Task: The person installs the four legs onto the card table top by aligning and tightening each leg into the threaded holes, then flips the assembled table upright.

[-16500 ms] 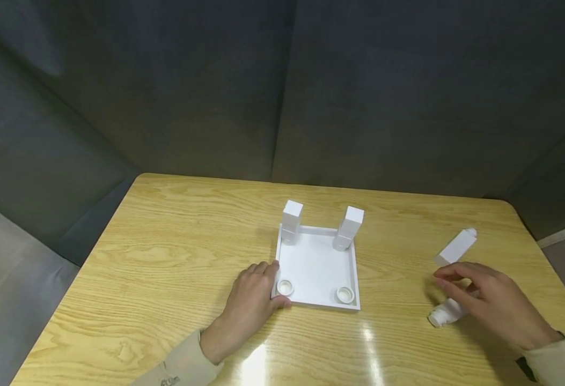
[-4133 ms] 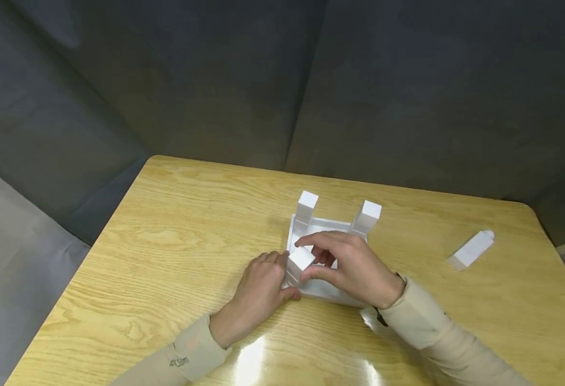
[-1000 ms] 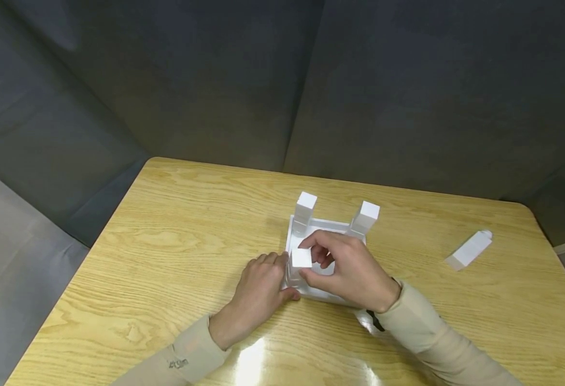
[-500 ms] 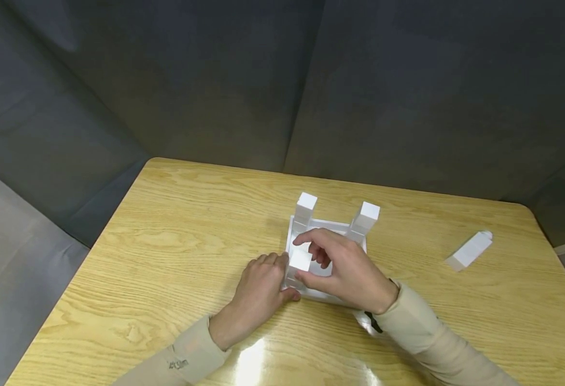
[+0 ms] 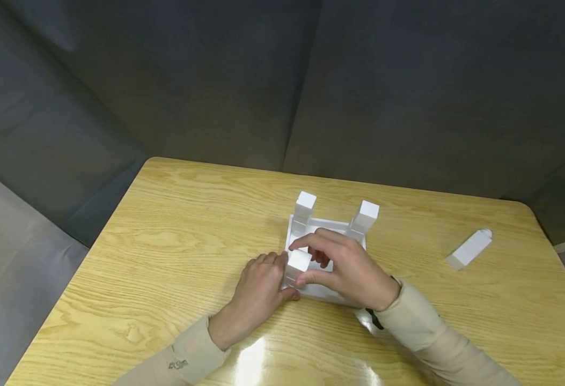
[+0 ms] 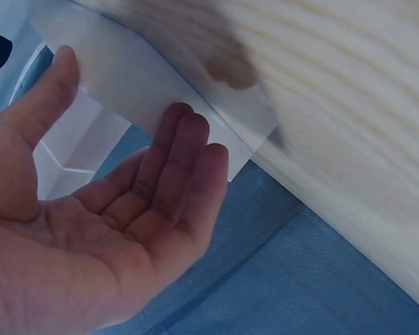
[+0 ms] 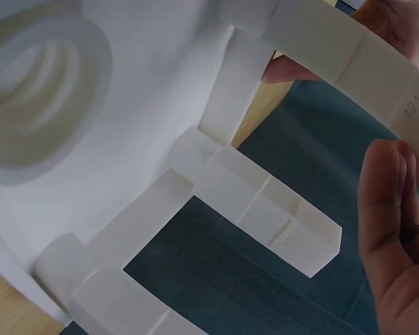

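A white square panel (image 5: 318,291) with a raised rim lies flat on the wooden table. My left hand (image 5: 257,288) holds its near left corner, fingers along the left side and thumb at the front. At that corner a white square leg (image 5: 300,261) stands upright in the panel; my right hand (image 5: 352,267) pinches it near the top, thumb on the near side, index finger round the far side. In the right wrist view this leg (image 7: 349,54) bears the number 121. An open threaded socket (image 7: 101,77) shows at another corner. The right hand partly covers the panel in the head view.
Two more white legs, a left one (image 5: 305,205) and a right one (image 5: 366,213), stand at the panel's far corners. A loose white leg (image 5: 469,250) lies on the table (image 5: 166,230) to the right. A dark curtain (image 5: 214,80) hangs behind the table's far edge.
Since the oldest frame, my right hand has brought one leg from the right into the near left corner. Lately its fingers shift round the leg, which has turned slightly. The left hand stays put.
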Action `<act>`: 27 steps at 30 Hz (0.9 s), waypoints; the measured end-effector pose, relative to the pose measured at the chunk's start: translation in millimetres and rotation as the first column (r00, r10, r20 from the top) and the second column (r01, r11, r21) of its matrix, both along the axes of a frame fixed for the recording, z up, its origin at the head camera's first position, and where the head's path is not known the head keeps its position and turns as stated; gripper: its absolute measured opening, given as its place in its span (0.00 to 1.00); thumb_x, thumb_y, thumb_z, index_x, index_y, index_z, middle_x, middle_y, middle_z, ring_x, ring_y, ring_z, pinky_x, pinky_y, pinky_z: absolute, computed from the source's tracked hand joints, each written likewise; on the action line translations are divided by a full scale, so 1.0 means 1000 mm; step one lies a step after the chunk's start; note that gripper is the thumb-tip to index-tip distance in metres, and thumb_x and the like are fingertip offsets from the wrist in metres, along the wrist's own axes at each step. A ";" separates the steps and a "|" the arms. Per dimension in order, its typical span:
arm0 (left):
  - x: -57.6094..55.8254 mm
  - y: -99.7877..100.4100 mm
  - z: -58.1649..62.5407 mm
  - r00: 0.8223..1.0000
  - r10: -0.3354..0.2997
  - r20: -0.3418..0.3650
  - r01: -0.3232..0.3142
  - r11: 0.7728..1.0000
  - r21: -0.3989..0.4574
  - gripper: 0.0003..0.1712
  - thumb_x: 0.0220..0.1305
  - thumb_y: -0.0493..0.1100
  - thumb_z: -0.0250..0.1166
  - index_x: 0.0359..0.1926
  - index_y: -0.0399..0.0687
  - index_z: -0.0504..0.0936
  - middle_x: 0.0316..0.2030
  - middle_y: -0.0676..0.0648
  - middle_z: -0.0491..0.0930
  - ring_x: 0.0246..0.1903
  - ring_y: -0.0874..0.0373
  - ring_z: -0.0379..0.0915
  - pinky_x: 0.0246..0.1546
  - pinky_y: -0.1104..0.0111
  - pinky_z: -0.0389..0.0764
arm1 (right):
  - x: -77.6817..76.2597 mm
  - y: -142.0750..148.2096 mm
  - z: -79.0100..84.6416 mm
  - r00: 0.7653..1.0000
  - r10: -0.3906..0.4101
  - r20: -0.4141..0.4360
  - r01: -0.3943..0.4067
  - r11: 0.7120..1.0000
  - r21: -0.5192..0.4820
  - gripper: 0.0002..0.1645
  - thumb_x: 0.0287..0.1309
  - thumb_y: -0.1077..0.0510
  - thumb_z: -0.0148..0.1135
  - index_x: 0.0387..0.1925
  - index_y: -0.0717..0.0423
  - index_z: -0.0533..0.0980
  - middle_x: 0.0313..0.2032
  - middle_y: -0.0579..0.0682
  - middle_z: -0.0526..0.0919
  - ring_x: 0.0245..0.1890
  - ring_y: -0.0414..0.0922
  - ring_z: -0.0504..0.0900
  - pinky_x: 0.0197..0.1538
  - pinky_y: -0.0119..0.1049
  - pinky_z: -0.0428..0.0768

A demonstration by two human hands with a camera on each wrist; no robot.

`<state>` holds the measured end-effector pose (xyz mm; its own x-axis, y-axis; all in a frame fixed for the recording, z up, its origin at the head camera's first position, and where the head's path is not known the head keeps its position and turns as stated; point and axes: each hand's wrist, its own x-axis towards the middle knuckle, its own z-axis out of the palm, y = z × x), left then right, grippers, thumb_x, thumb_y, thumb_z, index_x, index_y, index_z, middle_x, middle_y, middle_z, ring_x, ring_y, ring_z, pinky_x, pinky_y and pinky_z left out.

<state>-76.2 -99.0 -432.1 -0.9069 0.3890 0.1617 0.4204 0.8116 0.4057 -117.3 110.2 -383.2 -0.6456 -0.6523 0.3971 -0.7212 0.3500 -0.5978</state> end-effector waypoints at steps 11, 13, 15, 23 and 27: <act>0.000 0.001 0.000 1.000 0.005 -0.003 -0.005 1.000 -0.013 0.48 0.49 0.51 0.89 0.61 0.19 0.81 0.50 0.29 0.87 0.47 0.41 0.87 0.55 0.48 0.87 | -0.003 0.000 -0.002 1.000 -0.004 -0.016 0.004 1.000 -0.015 0.35 0.55 0.31 0.64 0.54 0.50 0.86 0.30 0.40 0.75 0.27 0.40 0.73 0.31 0.31 0.74; 0.001 0.000 0.000 1.000 0.004 -0.003 -0.004 1.000 -0.011 0.48 0.49 0.50 0.89 0.60 0.19 0.81 0.49 0.29 0.87 0.47 0.41 0.87 0.55 0.48 0.87 | -0.004 0.000 -0.002 1.000 -0.004 -0.015 0.004 1.000 -0.012 0.35 0.55 0.31 0.65 0.54 0.49 0.86 0.29 0.40 0.75 0.27 0.39 0.73 0.31 0.30 0.74; 0.001 0.000 0.000 1.000 0.003 -0.003 -0.003 1.000 -0.007 0.48 0.49 0.50 0.89 0.60 0.18 0.80 0.49 0.29 0.87 0.47 0.41 0.87 0.55 0.48 0.87 | -0.004 0.000 -0.002 1.000 -0.005 -0.013 0.005 1.000 -0.011 0.35 0.54 0.31 0.66 0.54 0.49 0.86 0.28 0.39 0.75 0.26 0.38 0.73 0.30 0.30 0.74; 0.000 0.000 0.000 1.000 -0.007 -0.012 0.007 1.000 -0.005 0.47 0.50 0.50 0.88 0.60 0.18 0.81 0.48 0.29 0.88 0.46 0.42 0.87 0.54 0.51 0.87 | -0.002 0.001 -0.002 0.999 -0.026 0.024 0.026 1.000 0.001 0.42 0.52 0.24 0.63 0.55 0.49 0.85 0.26 0.34 0.75 0.25 0.37 0.75 0.30 0.33 0.77; 0.000 0.000 0.000 1.000 -0.012 -0.018 0.011 1.000 -0.021 0.47 0.51 0.50 0.88 0.60 0.18 0.80 0.46 0.31 0.88 0.44 0.43 0.86 0.52 0.53 0.88 | -0.001 0.003 -0.001 0.996 -0.048 0.069 0.048 0.999 -0.001 0.45 0.50 0.25 0.68 0.60 0.51 0.83 0.28 0.37 0.78 0.26 0.36 0.77 0.30 0.37 0.81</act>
<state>-76.4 -98.9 -432.4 -0.8993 0.4028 0.1704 0.4371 0.8148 0.3808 -118.5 113.3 -383.8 -0.7019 -0.6193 0.3519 -0.6607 0.3814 -0.6466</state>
